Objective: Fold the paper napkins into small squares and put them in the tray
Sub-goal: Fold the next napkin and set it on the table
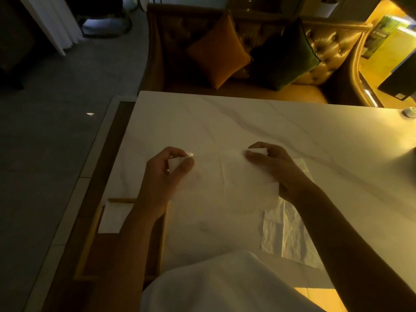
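- Left fingers (pixel 185 164) and right fingers (pixel 254 157) pinch the far corners of the napkin (pixel 225 190) spread between them.
- First fold, we judge; next, draw both corners toward us, edges matched.

Behind the white marble table (pixel 247 122), at 12 o'clock, a tufted leather sofa (pixel 333 50) carries an orange cushion (pixel 218 52) and a dark green cushion (pixel 286 57). Grey floor (pixel 56 97) lies at 9 o'clock.
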